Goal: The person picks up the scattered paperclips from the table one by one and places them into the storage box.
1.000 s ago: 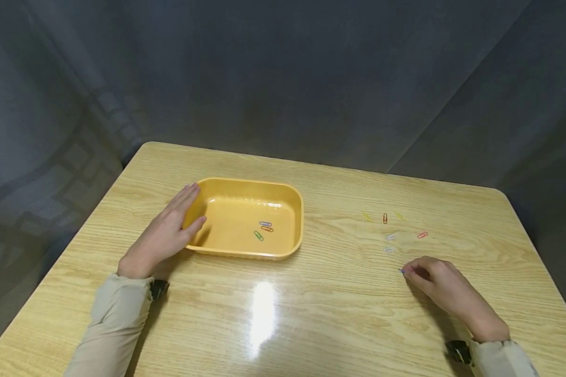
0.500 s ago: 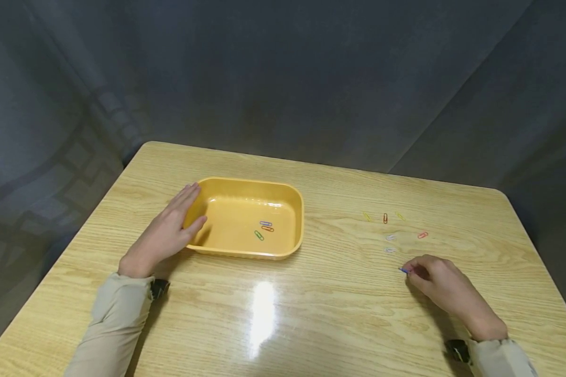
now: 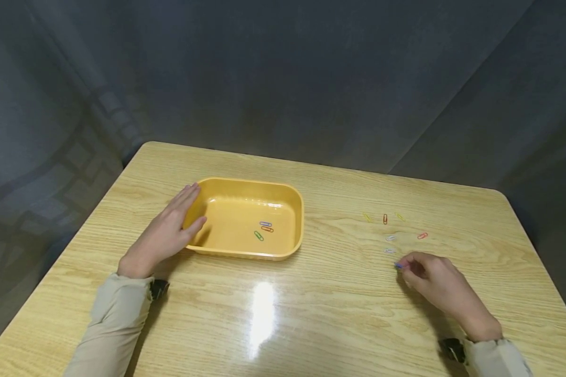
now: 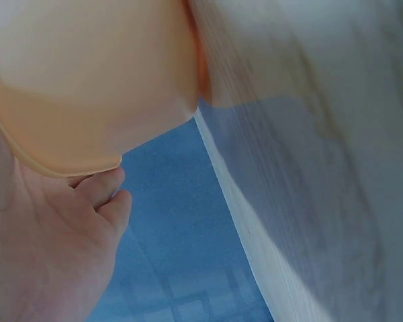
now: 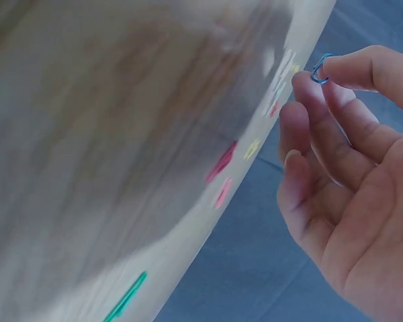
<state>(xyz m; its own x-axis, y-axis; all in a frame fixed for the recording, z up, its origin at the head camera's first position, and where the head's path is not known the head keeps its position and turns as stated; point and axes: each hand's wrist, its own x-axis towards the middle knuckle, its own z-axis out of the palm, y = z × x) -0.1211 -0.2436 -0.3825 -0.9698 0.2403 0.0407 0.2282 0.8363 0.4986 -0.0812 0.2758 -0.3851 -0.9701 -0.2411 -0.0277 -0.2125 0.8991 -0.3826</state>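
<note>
In the head view, my left hand rests on the left side of a yellow tray, its fingers fairly straight and the thumb over the inside. The left wrist view has the tray's rim against that hand. At the right, my right hand pinches a blue paper clip between thumb and fingertip. The blue clip stands above the tabletop in the right wrist view. Inside the tray lie a purple-blue clip, a red clip and a green clip.
Beyond my right hand lie white clips, yellow clips, a red clip and a pink clip. The right wrist view also has a green clip and a dark pink clip. A dark curtain hangs behind the table.
My right hand has moved slightly left and away from me with the blue paper clip, which shows more clearly than a second ago. My left hand and the tray have stayed put.
</note>
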